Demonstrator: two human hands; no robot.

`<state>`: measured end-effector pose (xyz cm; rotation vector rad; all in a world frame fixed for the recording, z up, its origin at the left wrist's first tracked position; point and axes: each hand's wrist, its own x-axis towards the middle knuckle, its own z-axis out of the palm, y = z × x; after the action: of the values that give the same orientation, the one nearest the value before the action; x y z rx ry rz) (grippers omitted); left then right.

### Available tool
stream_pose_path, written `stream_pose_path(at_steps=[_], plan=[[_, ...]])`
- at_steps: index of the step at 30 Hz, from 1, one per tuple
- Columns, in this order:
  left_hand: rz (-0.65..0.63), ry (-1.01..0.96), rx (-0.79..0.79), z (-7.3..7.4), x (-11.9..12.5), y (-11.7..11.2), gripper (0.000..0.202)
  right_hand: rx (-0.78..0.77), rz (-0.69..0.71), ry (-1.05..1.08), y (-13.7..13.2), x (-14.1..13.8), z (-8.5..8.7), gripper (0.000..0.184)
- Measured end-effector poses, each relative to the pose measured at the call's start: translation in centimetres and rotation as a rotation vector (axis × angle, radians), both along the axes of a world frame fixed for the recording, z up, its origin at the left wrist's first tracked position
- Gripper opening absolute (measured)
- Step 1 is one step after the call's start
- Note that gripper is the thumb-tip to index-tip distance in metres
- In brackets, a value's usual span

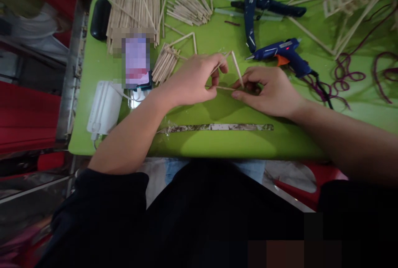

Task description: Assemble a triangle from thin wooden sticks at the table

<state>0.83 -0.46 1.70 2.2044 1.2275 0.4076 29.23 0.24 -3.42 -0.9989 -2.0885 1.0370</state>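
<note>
Stick frame [237, 69], with its corner pointing away, is held over our green desk [199, 146]. Our left hand [195, 75] has its grip clamped on one side, our right hand [270, 90] on another corner. Beyond our right hand lies a blue glue gun [290, 54]; nearer us, a patterned strip [220, 127].

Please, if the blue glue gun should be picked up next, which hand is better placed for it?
Probably the right hand: it is closer to the glue gun, whose handle lies just beyond it. The left hand is farther away. Both are occupied with the stick frame.
</note>
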Motion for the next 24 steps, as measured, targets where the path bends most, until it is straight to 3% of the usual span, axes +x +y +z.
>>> stream_pose_path(at_steps=[10, 24], plan=[[-0.012, -0.082, -0.015, -0.31, -0.11, -0.16, 0.05, 0.062, 0.083, 0.007, -0.08, -0.13, 0.11, 0.036], [-0.063, 0.009, -0.018, 0.33, -0.24, -0.37, 0.055, 0.157, 0.043, -0.01, 0.12, -0.09, -0.26, 0.016]])
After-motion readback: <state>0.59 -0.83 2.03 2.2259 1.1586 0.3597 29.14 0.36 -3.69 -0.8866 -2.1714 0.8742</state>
